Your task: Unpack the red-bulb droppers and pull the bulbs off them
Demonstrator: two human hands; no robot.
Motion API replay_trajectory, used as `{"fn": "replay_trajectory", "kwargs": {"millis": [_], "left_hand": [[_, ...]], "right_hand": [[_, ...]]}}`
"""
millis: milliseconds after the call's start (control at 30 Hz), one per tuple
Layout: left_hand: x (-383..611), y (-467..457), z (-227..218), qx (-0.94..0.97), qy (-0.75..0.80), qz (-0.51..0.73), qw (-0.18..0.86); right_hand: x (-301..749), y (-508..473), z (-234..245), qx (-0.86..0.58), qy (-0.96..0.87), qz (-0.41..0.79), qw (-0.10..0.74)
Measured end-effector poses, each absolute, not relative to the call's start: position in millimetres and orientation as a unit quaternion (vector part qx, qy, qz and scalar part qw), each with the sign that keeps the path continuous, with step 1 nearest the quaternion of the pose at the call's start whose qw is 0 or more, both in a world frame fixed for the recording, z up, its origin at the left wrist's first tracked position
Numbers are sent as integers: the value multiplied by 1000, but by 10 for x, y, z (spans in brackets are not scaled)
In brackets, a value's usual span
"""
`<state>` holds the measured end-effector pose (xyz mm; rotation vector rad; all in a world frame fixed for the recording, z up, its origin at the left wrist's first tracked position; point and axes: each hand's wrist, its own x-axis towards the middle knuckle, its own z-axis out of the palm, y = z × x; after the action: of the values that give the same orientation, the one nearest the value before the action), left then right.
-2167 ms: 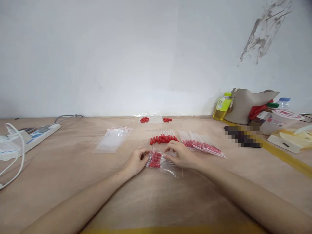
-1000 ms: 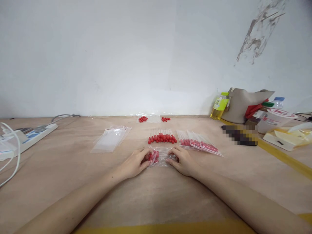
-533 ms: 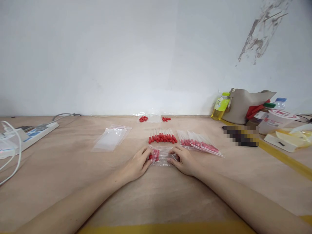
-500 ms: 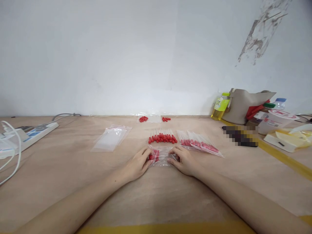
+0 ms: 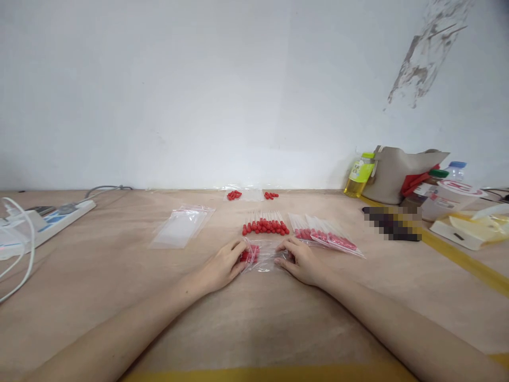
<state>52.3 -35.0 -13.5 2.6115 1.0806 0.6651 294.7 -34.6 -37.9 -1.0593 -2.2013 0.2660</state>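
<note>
A clear plastic bag (image 5: 267, 255) lies flat on the table between my hands, red tips of sticks showing at its left end. My left hand (image 5: 227, 262) is closed around that left end, thumb in front and fingers behind. At the bag's right end, my right hand (image 5: 301, 261) curls its fingers and thumb on the film. Just beyond the bag lies a row of red-tipped white sticks (image 5: 265, 225), tips toward me. Right of them, filled clear bags (image 5: 326, 236) of the same sticks overlap one another.
Flat clear zip bags (image 5: 178, 227) are stacked to the left. Small red pieces (image 5: 234, 195) lie on plastic by the wall. A power strip (image 5: 66, 222) with white cables is far left. A yellow-green bottle (image 5: 360, 175), grey bag (image 5: 392, 172) and lidded tub (image 5: 449, 199) stand right.
The bag and both hands stay in nearly the same place. My left hand and the red tips under it have shifted very slightly left.
</note>
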Motion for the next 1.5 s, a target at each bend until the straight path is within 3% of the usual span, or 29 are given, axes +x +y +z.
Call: {"fn": "replay_trajectory", "kwargs": {"millis": [400,567,767,1000,1167,1300,1500], "left_hand": [[489,-319,-132,880,413,210,100],[205,-147,130,873,412,191,178],[79,25,144,809,369,206,408],[-302,176,290,740,442,242,445],[-644,322,335,669,508,387,381],[-444,449,200,654,535,483,230],[114,574,-74,789,482,376,73]], "right_hand": [[2967,-328,-388,-410,-843,113,330],[2979,-309,-399,-418,-839,117,327],[2969,-327,-376,-418,-839,120,327],[2975,-314,-397,-417,-839,117,328],[2969,-317,-391,-422,-836,123,327],[2965,-321,-376,-423,-835,131,327],[2965,-315,-375,-422,-835,135,327]]}}
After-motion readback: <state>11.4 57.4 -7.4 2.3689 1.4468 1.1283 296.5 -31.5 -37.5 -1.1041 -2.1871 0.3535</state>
